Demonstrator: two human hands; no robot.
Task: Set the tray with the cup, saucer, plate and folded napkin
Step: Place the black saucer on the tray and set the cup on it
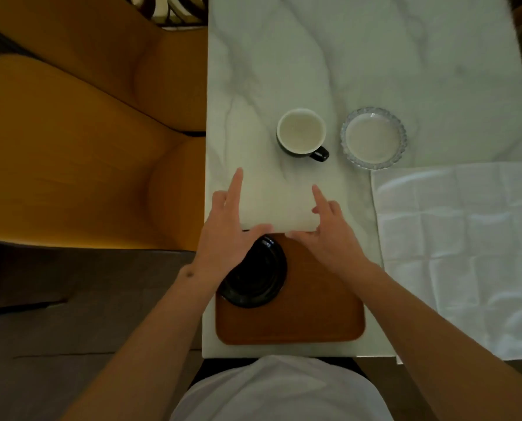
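**Saucer on tray, cup next**

Head view. Wooden tray (299, 317) lay at the near edge of the marble table (360, 56). Black saucer (259, 278) already sat on the tray's far-left part, partly hidden under the left wrist. Left hand (226, 232) and right hand (329, 232) both hovered over the tray's far edge, fingers spread and mostly straight, forefingers pointing away, gripping nothing. Cup (301, 132), white inside and dark outside, stood upright on the table beyond the hands, handle turned toward the near right. Glass plate (373, 138) with a scalloped rim stood just beside the cup, to its right. White napkin (466, 253) lay unfolded on the table's right side, creased into squares, its corner near the tray.

Judgement: the cup looked to be the next piece. Best taken by the handle with the right hand, lifted straight and lowered into the saucer's well; the left could steady the saucer. The plate stood close to the handle, so fingers might knock it. The napkin was not yet folded.

Yellow armchair (86, 147) stood left of the table.
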